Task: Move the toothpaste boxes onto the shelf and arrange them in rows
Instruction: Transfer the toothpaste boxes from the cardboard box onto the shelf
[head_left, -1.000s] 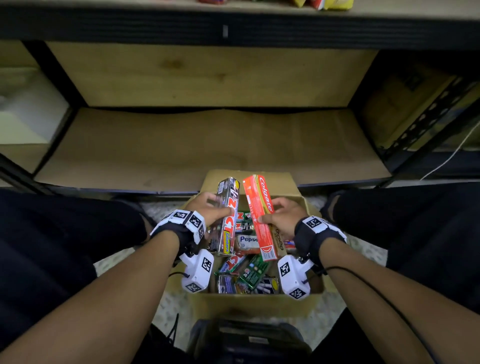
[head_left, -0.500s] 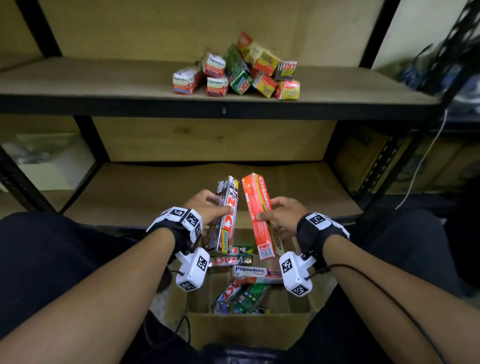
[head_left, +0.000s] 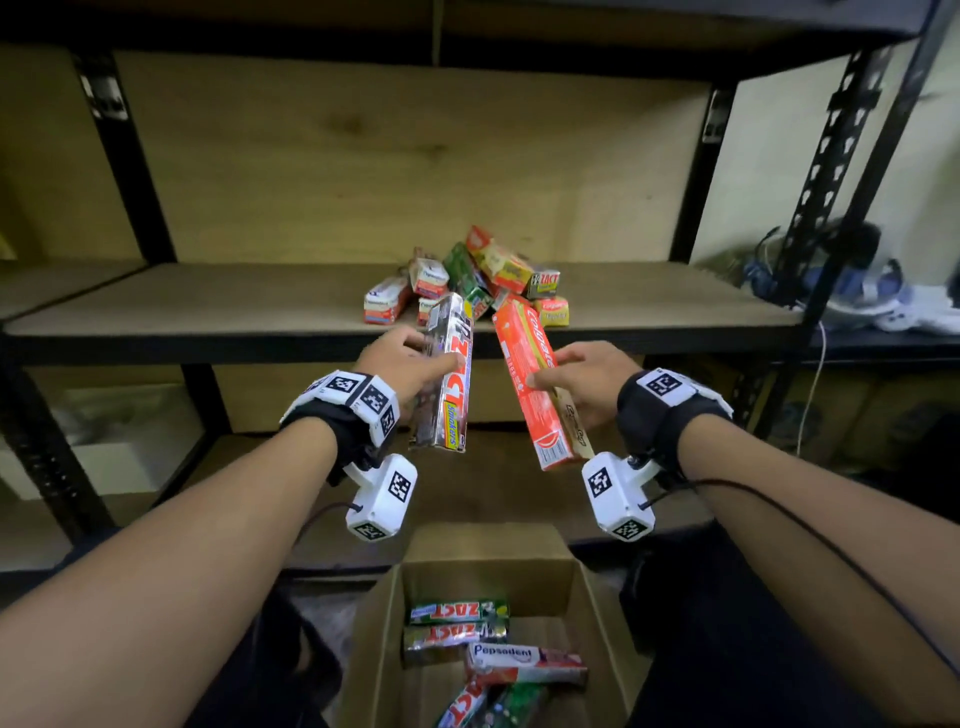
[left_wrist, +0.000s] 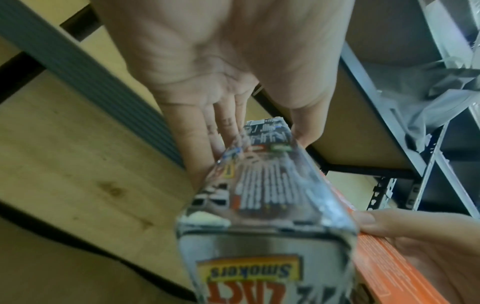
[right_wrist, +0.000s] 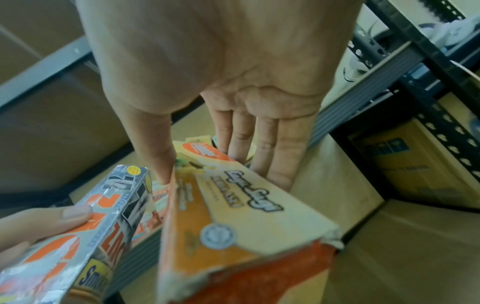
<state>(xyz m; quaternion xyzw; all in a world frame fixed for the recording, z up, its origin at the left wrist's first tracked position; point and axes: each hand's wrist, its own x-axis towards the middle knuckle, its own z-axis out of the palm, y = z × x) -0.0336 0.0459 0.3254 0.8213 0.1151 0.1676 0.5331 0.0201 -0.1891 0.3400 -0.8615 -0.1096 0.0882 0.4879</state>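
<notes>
so, in the middle of the head view the left hand grips a silver box of toothpaste round its middle, thumb on the printed face and fingers behind it, and the right hand grips a red box the same way, with what looks like a second, cream-coloured box pressed under it. both long boxes point up toward the shelf, their far ends level with its front edge, not yet set down. on the shelf, just above centre of the frame, a loose pile of boxes lies jumbled, not in rows. at the bottom of the frame an open cardboard carton has more boxes in it.

these are likely light, thin card: stiff along the length but easy to dent at the corners, and the red one's near end already looks frayed in the right wrist view. the silver one seems glossy, so it may slip in a light pinch. a hold at mid-length across the broad faces looks safest, and the doubled pair may slide apart.
</notes>
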